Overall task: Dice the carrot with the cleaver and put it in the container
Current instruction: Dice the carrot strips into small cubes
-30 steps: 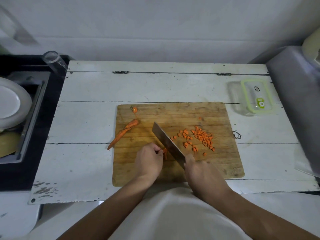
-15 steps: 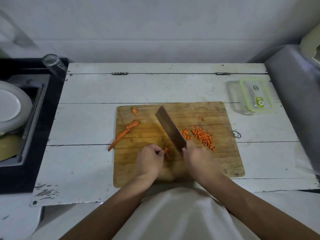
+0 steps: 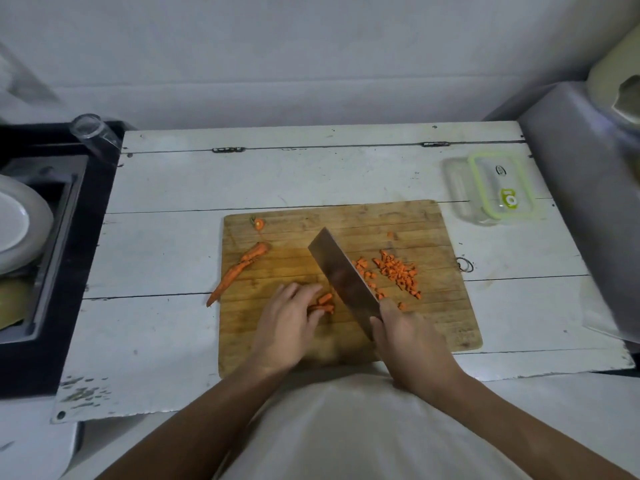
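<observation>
Both forearms reach forward over the cutting board (image 3: 450, 327). Right hand (image 3: 408, 337) grips the cleaver (image 3: 343, 282), blade angled up-left. Left hand (image 3: 287, 320), fingers extended, presses carrot strips (image 3: 323, 304). Beyond lie diced carrot (image 3: 394, 271), a carrot length (image 3: 239, 271), and far right, the container (image 3: 491, 190).

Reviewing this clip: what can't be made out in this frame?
Head view only:
- cleaver handle: hidden inside the right hand.
- carrot sticks: partly covered by left hand fingers; count unclear.
- container: print too small to read.
- plate: cut off by the left edge.
</observation>
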